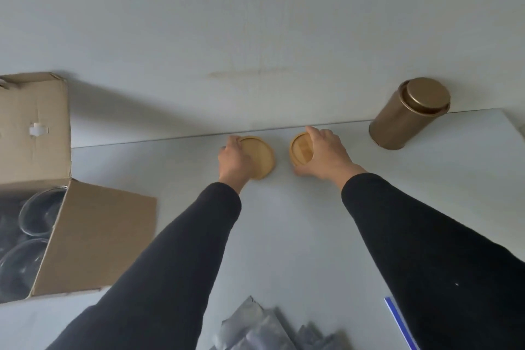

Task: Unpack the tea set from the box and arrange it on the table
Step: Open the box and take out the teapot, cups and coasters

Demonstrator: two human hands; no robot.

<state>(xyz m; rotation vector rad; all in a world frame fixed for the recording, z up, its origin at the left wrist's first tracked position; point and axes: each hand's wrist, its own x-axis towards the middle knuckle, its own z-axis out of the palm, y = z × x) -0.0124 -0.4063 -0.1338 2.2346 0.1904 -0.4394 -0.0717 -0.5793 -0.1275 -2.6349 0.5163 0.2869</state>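
Observation:
Two round wooden coasters lie side by side near the far edge of the grey table (284,236). My left hand (234,160) grips the left coaster (261,156) by its left rim. My right hand (326,153) holds the right coaster (299,152), fingers over its top and thumb at its near edge. An open cardboard box (93,233) sits at the left, with clear glass cups (39,213) inside. A bronze tea tin (409,113) with its lid on stands at the far right.
Silvery foil packets (264,329) lie at the near edge, between my arms. A blue and white strip (400,324) shows at the lower right. A grey wall rises right behind the table's far edge.

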